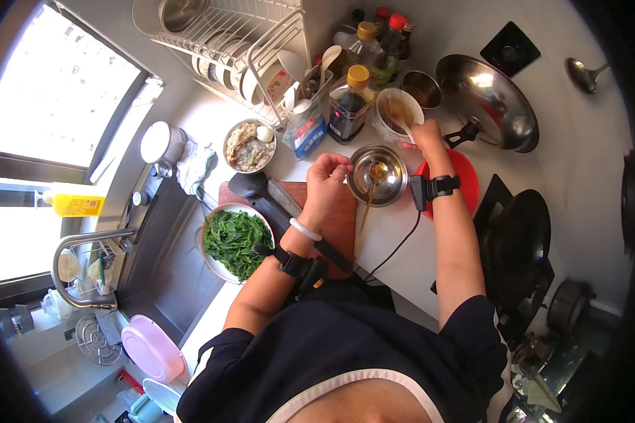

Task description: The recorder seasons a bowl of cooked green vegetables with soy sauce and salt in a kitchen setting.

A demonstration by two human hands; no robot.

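Observation:
A white spoon (406, 131) stands in a white bowl (421, 113) lined with clear plastic and holding a brown substance; my right hand (426, 138) grips its handle. My left hand (328, 177) is at the left rim of a steel bowl (353, 182), thumb and fingertips close together; whether they hold or touch anything is unclear. Inside the steel bowl is a little yellowish liquid, and chopsticks (369, 209) lean over its near rim. Under my right wrist sits a red bowl (468, 177). A dark bottle with a yellow cap (347, 108) stands left of the white bowl.
A cleaver (286, 195) and black utensils lie on a wooden board (344, 227). Left are a plate of leafy greens (238, 243), a bowl of food with an egg (250, 145), and the sink (174, 275). A dish rack (227, 53) stands behind; a wok (495, 100) is at right.

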